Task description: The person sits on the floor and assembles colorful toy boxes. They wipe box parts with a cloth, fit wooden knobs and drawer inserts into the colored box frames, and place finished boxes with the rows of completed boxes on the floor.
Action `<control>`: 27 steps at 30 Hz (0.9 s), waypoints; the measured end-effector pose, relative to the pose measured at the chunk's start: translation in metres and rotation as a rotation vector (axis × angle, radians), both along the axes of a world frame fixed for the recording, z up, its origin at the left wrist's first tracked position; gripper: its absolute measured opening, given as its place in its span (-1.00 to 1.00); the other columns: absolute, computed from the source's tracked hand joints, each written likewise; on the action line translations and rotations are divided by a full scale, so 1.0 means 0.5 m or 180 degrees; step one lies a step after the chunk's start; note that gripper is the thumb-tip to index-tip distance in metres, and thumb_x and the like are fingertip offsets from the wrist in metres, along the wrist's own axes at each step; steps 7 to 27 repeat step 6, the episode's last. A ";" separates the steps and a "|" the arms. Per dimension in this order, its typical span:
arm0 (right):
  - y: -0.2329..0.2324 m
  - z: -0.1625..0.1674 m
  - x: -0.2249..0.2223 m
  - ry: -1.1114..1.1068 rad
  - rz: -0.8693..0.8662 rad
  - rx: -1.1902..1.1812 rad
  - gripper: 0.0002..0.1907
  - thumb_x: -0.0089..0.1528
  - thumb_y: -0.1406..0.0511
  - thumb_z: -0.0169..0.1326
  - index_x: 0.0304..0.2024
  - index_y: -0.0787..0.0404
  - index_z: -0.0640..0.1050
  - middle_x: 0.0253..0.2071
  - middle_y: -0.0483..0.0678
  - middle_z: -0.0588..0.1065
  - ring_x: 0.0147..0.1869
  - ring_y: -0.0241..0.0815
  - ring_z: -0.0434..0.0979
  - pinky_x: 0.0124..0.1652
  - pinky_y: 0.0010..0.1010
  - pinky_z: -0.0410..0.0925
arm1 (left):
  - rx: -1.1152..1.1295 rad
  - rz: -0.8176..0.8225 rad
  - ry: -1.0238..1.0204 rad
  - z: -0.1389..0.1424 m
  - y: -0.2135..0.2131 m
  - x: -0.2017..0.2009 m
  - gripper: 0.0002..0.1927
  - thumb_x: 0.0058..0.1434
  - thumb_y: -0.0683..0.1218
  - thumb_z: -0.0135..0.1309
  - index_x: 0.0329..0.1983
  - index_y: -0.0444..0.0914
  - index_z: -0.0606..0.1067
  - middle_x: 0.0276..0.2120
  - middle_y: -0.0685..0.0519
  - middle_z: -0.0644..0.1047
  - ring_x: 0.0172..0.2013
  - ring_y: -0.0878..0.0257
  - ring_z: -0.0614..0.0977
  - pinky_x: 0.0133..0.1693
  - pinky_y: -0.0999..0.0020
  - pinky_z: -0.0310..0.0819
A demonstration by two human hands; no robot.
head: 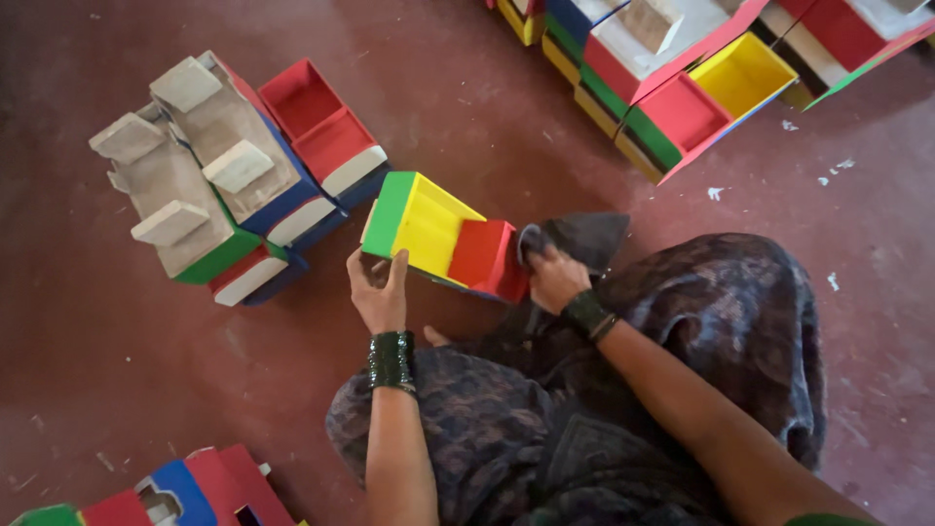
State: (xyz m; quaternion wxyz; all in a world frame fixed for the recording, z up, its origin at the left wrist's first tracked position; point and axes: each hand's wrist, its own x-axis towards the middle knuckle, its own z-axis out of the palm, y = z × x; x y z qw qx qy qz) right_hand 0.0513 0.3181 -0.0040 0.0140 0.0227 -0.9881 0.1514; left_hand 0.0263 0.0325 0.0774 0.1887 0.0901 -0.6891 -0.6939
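A painted wooden toy piece (438, 232) with green, yellow and red faces lies tilted on the floor in front of my knees. My left hand (378, 290) grips its green near end from below. My right hand (555, 276) presses a dark grey cloth (579, 237) against the toy's red end. Both wrists carry dark green bangles. My lap is covered by dark patterned fabric (623, 390).
On the dark red floor (117, 370), a cluster of painted and bare wooden toy pieces (224, 170) sits to the left. More coloured pieces (682, 78) are stacked at the top right. A few others (185, 492) lie at the bottom left.
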 end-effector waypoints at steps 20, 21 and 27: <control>-0.036 0.017 0.066 -0.0162 0.0609 -0.0450 -0.68 0.12 0.10 0.18 -0.19 0.14 0.58 -0.05 0.08 0.53 -0.08 0.16 0.63 -0.16 0.01 0.49 | -0.0341 0.0171 -0.0103 0.005 0.003 0.003 -0.51 0.21 -0.11 0.36 0.12 -0.30 0.42 -0.10 0.04 0.60 -0.11 0.30 0.65 -0.07 0.40 0.57; -0.036 0.017 0.066 -0.0162 0.0609 -0.0450 -0.68 0.12 0.10 0.18 -0.19 0.14 0.58 -0.05 0.08 0.53 -0.08 0.16 0.63 -0.16 0.01 0.49 | -0.0341 0.0171 -0.0103 0.005 0.003 0.003 -0.51 0.21 -0.11 0.36 0.12 -0.30 0.42 -0.10 0.04 0.60 -0.11 0.30 0.65 -0.07 0.40 0.57; -0.036 0.017 0.066 -0.0162 0.0609 -0.0450 -0.68 0.12 0.10 0.18 -0.19 0.14 0.58 -0.05 0.08 0.53 -0.08 0.16 0.63 -0.16 0.01 0.49 | -0.0341 0.0171 -0.0103 0.005 0.003 0.003 -0.51 0.21 -0.11 0.36 0.12 -0.30 0.42 -0.10 0.04 0.60 -0.11 0.30 0.65 -0.07 0.40 0.57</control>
